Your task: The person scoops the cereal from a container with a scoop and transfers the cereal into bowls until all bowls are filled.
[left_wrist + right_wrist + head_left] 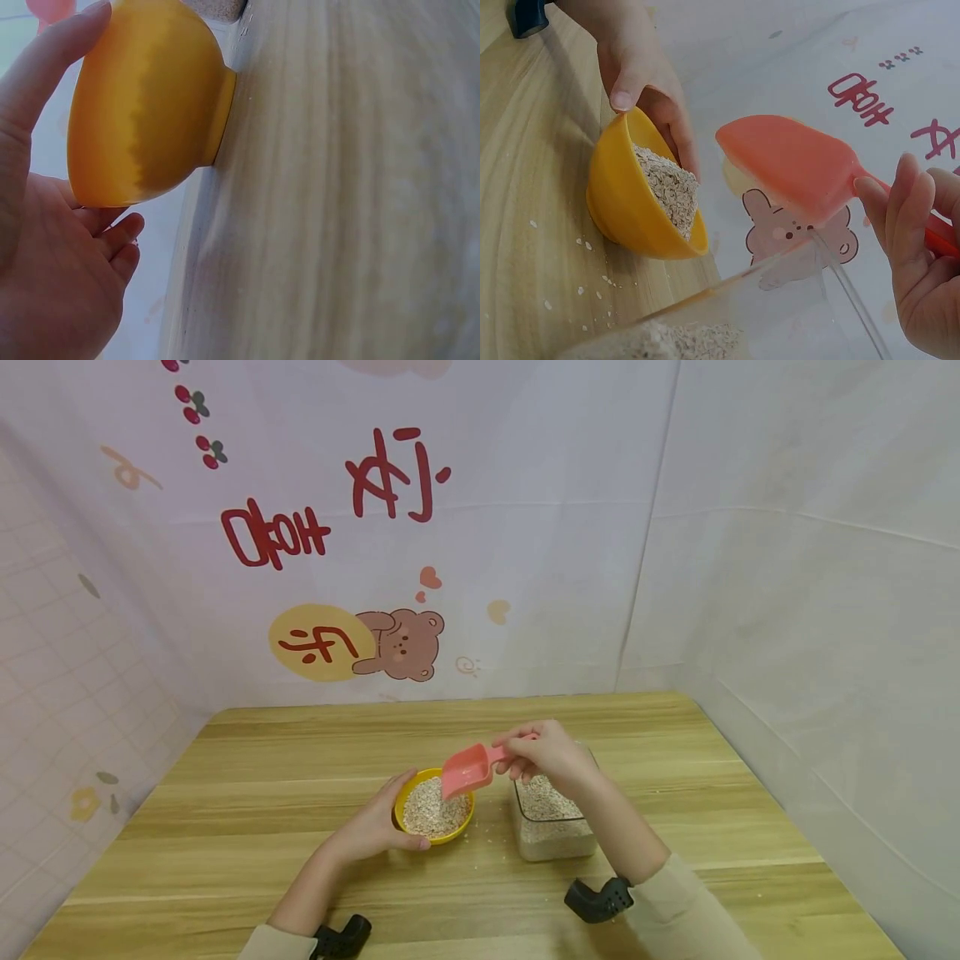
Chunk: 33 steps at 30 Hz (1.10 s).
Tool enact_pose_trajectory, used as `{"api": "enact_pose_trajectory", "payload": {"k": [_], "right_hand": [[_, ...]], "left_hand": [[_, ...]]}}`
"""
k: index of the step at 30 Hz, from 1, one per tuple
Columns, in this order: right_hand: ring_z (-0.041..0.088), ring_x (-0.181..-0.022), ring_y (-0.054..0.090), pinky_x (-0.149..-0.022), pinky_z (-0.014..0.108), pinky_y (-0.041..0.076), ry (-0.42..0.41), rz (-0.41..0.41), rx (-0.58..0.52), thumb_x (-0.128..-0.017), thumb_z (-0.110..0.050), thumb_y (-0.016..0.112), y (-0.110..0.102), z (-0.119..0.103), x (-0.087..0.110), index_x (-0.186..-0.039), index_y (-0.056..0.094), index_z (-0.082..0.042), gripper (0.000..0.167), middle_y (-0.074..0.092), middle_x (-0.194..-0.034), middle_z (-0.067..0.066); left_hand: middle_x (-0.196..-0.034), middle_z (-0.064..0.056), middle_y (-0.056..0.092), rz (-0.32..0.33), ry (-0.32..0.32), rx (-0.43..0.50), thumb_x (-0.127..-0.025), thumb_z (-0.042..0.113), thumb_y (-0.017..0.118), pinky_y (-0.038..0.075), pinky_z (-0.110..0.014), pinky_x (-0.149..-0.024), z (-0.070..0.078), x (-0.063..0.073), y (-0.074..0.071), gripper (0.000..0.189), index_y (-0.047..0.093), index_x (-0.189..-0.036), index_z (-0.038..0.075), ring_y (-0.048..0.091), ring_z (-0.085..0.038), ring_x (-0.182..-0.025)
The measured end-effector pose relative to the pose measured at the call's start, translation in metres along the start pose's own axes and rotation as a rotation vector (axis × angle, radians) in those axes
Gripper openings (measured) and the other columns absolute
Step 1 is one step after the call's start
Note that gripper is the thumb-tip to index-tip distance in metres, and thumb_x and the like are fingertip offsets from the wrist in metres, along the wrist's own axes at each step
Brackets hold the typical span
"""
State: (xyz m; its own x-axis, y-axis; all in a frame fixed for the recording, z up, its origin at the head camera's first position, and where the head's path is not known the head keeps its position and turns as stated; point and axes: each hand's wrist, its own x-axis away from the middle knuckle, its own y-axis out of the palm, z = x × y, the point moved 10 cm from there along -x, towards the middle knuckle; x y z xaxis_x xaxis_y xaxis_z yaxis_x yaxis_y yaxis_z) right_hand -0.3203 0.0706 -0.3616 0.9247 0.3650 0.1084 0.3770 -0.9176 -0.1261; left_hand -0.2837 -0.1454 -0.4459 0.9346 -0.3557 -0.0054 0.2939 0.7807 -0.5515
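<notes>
A yellow bowl [142, 105] stands on the table, filled with oats [433, 810]. My left hand [378, 822] grips it from the left, thumb near the front rim and fingers round the far side. In my right hand [547, 756] is the handle of a pink scoop [467, 770], tilted with its lip above the bowl's right side. No heap of oats shows in the scoop. Under the right forearm sits a clear square container [555, 839], also holding oats; in the right wrist view the scoop [795, 161] is above its rim.
Loose flakes [581, 289] lie scattered on the wooden table [300, 760] between bowl and container. A printed cloth [540, 568] hangs behind the table, with more cloth along both sides. Each wrist bears a black device [600, 900].
</notes>
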Motion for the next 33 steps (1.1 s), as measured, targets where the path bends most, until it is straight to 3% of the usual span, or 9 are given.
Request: {"api": "enact_pose_trajectory", "payload": {"k": [9, 15, 26, 33], "right_hand": [[0.012, -0.052, 0.056, -0.046, 0.021, 0.046, -0.023, 0.037, -0.066, -0.090, -0.003, 0.054, -0.006, 0.006, 0.010, -0.109, 0.067, 0.006, 0.025, 0.069, -0.080, 0.020], [0.009, -0.050, 0.054, -0.044, 0.020, 0.044, -0.062, 0.045, -0.134, -0.088, -0.001, 0.053, -0.012, 0.008, 0.016, -0.114, 0.060, 0.014, 0.031, 0.069, -0.075, 0.016], [0.006, -0.046, 0.052, -0.042, 0.016, 0.042, -0.110, 0.076, -0.223, -0.087, 0.004, 0.051, -0.030, 0.007, 0.032, -0.115, 0.056, 0.020, 0.033, 0.069, -0.069, 0.010], [0.006, -0.047, 0.052, -0.043, 0.016, 0.040, -0.121, 0.095, -0.238, -0.090, 0.002, 0.051, -0.045, 0.008, 0.041, -0.116, 0.054, 0.020, 0.032, 0.069, -0.069, 0.009]], "left_hand": [[-0.154, -0.016, 0.023, 0.008, 0.004, -0.009, -0.061, 0.041, 0.088, 0.024, -0.063, -0.104, 0.003, 0.000, -0.001, 0.116, 0.023, -0.152, 0.008, 0.023, -0.036, -0.138], [-0.154, -0.015, 0.021, 0.029, 0.013, -0.011, -0.062, 0.040, 0.088, 0.023, -0.064, -0.104, 0.006, 0.000, -0.002, 0.114, 0.024, -0.151, 0.009, 0.021, -0.036, -0.139], [-0.156, -0.012, 0.019, 0.089, -0.007, -0.034, -0.063, 0.039, 0.088, 0.022, -0.066, -0.103, 0.018, -0.001, -0.005, 0.110, 0.025, -0.152, 0.018, 0.018, -0.036, -0.140], [-0.156, -0.011, 0.019, 0.094, 0.039, -0.022, -0.065, 0.038, 0.088, 0.022, -0.064, -0.104, 0.032, -0.002, -0.003, 0.108, 0.025, -0.152, 0.020, 0.019, -0.034, -0.140]]}}
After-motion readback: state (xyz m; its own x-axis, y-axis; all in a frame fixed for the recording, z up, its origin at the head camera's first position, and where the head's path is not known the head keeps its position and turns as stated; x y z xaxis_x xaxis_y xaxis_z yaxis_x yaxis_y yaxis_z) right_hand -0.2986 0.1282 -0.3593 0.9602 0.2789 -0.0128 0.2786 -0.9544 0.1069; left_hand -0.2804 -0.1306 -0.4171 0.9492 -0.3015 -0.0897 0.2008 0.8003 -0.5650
